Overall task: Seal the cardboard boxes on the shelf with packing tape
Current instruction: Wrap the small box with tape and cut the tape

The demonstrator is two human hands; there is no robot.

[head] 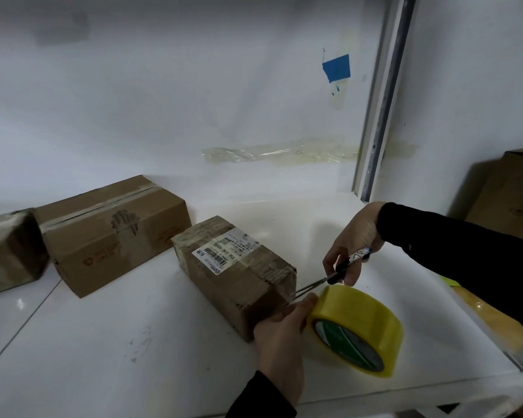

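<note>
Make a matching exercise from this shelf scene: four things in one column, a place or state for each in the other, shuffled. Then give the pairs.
Things:
1. tape roll
2. scissors
3. labelled box
4. blue tape patch

Places or states:
A. stuck on the back wall
B. held in the right hand
C. lying on the shelf, white shipping label on top
D. yellow, beside the left hand, at the box's near end

Pairs: 1-D, 2-B, 3-C, 4-A

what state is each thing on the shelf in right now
small labelled cardboard box: closed, taped, lying on shelf
yellow packing tape roll: on its side, steadied by left hand
black-handled scissors: in right hand, blades at box end
large brown cardboard box: closed, taped
leftmost cardboard box: closed
</note>
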